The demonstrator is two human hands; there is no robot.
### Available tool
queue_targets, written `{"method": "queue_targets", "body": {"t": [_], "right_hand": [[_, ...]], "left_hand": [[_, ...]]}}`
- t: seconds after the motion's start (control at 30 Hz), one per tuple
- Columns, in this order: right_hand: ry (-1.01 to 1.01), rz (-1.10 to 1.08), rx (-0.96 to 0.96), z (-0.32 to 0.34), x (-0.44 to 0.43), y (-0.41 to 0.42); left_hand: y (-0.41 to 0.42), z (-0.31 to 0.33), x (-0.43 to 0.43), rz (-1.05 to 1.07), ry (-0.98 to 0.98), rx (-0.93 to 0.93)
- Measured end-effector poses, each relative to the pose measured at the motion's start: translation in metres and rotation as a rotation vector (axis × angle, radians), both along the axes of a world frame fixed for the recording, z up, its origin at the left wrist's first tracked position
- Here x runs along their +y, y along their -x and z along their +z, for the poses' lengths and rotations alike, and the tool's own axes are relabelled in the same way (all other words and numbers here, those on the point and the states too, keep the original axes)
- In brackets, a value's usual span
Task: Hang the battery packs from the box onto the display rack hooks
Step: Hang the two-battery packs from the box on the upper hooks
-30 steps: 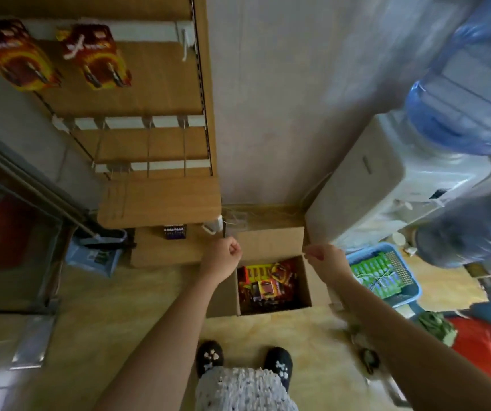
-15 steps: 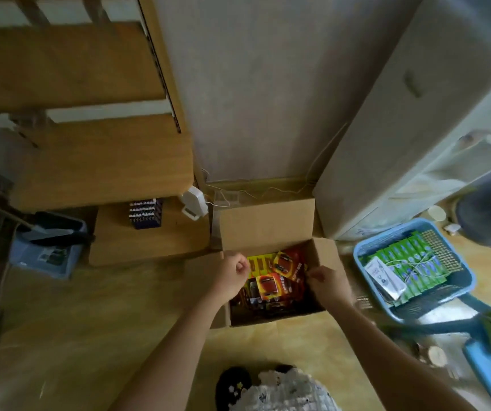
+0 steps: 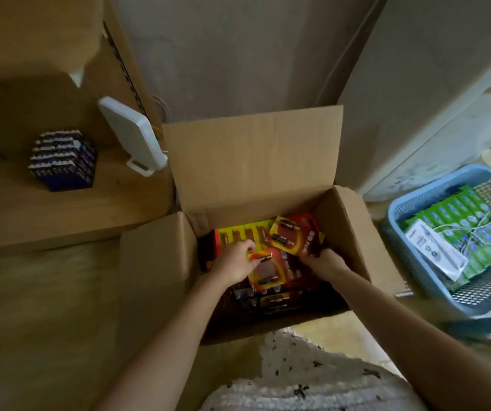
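While the left hand (image 3: 235, 264) pinches a pack (image 3: 268, 269) inside the box (image 3: 256, 161), the right hand (image 3: 325, 262) buries its fingers among others, grip unclear; overlapping packs may snag and drop.

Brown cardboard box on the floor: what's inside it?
Red-and-orange card battery packs, one yellow battery pack, and the person's left hand and right hand among them. Anything beneath the top packs is covered.
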State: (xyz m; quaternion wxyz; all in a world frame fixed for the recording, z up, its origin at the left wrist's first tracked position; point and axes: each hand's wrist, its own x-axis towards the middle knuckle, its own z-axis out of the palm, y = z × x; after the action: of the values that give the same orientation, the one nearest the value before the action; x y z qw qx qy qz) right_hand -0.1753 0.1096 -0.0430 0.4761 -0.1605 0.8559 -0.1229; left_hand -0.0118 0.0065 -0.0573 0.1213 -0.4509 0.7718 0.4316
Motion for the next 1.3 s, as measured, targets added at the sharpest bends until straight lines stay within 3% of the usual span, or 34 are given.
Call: {"method": "queue_targets", "body": {"t": [0.13, 0.3, 0.47, 0.67, 0.87, 1.03, 1.3], "right_hand": [[0.158, -0.298, -0.063, -0.014, -0.002, 0.003], [0.238, -0.469, -0.001, -0.014, -0.012, -0.003], [0.362, -0.408, 0.055, 0.004, -0.017, 0.006], [0.504, -0.142, 0.278, 0.025, -0.013, 0.012], [0.658, -0.101, 0.278, 0.053, -0.010, 0.013], [0.693, -0.117, 0.229, 0.142, -0.016, 0.010], [0.781, 0.015, 0.054, 0.373, -0.065, -0.030]], "left_hand": [[0.002, -0.012, 0.005, -0.078, 0.093, -0.015], [0.006, -0.015, 0.011, -0.200, 0.233, -0.028], [0.013, -0.021, 0.015, -0.264, 0.291, -0.084], [0.023, -0.024, 0.020, -0.255, 0.321, -0.125], [0.012, -0.012, 0.021, -0.077, 0.138, 0.003], [-0.018, 0.075, 0.004, 0.400, 0.072, 0.235], [-0.073, 0.346, -0.038, 0.850, 0.049, 0.574]]}}
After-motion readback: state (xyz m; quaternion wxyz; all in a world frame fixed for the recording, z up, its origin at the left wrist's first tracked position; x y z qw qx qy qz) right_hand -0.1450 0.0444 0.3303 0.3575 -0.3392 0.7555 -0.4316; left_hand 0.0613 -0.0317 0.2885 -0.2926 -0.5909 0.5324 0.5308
